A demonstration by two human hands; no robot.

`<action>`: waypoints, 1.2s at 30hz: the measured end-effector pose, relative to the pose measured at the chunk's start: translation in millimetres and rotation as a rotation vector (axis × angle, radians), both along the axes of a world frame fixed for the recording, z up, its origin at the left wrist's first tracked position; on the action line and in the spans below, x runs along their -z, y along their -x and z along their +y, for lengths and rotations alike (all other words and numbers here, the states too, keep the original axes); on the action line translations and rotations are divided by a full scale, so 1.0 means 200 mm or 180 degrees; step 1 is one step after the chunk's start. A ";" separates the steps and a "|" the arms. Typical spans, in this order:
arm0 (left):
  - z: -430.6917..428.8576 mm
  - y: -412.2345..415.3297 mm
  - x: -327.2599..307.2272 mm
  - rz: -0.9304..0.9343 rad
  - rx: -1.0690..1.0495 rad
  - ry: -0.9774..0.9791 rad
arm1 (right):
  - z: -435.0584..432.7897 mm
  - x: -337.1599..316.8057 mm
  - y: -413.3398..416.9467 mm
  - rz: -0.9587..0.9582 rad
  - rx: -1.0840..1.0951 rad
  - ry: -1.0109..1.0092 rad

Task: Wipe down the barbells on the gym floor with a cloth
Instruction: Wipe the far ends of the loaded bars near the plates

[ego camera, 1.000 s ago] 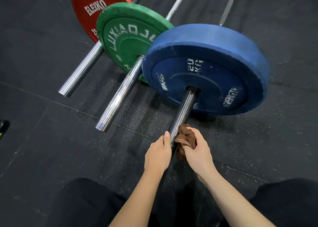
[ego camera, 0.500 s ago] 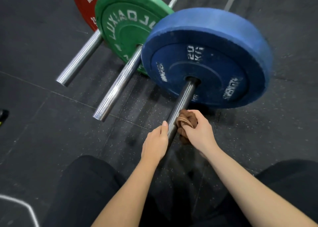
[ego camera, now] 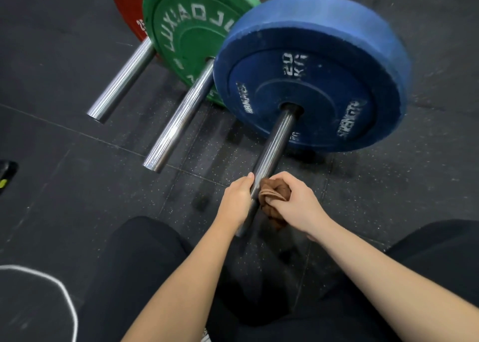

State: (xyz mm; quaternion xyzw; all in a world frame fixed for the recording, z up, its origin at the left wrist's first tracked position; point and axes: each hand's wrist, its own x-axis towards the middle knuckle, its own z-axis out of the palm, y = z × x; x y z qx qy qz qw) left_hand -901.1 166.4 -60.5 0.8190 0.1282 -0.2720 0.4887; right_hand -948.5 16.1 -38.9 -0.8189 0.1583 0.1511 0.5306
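Cloth (ego camera: pixel 273 194), brown and bunched into a wad, sits in the person's right hand (ego camera: pixel 293 204), whose fingers curl round it and press it against the right side of the nearest sleeve (ego camera: pixel 274 144), close to that bar's free end. The left hand (ego camera: pixel 237 201) grips the same sleeve from the other side, just across from the cloth, with fingers wrapped under the steel and the thumb lying along the bar toward the plate. The end of the sleeve shows just below the left hand. This bar runs up and away into the hub of a blue plate (ego camera: pixel 311 87), marked 20 kg, with a scuffed and chalky rim, standing on the black rubber floor (ego camera: pixel 77 160). To its left lie two more barbells, side by side and roughly parallel: the middle sleeve (ego camera: pixel 178 124) enters a green plate (ego camera: pixel 191 38) that is partly hidden behind the blue one, and the far sleeve (ego camera: pixel 121 82) leads to a red plate (ego camera: pixel 127 12) tucked behind the green. Both of those sleeves are bare and shiny, with neither hand near them. The person crouches low over the work, with knees in black trousers (ego camera: pixel 137 264) spread to either side of the forearms. A curved white line (ego camera: pixel 64 292) is marked on the floor at lower left, and a dark object (ego camera: pixel 6 172) with a yellow-green patch pokes in at the left edge; what it is I cannot tell.
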 end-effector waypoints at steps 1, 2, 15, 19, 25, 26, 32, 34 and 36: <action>0.00 0.00 0.00 0.0010 -0.0009 0.0032 | 0.00 0.00 0.01 -0.0057 -0.0018 0.0003; 0.01 0.00 0.00 0.0009 -0.0028 0.0061 | 0.00 0.00 0.02 -0.0104 -0.0057 0.0017; 0.04 0.03 0.03 -0.0283 -0.0005 0.0011 | 0.04 0.04 0.09 -0.0523 -0.0388 0.0448; 0.04 0.03 0.02 -0.0302 -0.0071 0.0100 | 0.10 0.04 0.16 -0.0460 -0.0629 0.0393; 0.05 0.03 0.01 -0.0405 -0.0023 0.0015 | 0.10 0.00 0.13 -0.0298 -0.1423 0.0520; 0.05 0.04 0.01 -0.0416 -0.0032 -0.0009 | 0.09 -0.01 0.11 -0.0305 -0.1371 0.0563; 0.07 0.03 0.02 -0.0271 -0.0079 0.0168 | 0.09 -0.02 0.11 -0.0317 -0.1670 0.0641; 0.08 0.03 0.01 -0.0290 -0.0028 0.0210 | 0.11 -0.03 0.12 -0.0283 -0.1914 0.0584; 0.09 0.04 0.01 -0.0370 0.0037 0.0169 | 0.09 -0.03 0.11 -0.0230 -0.1955 0.0518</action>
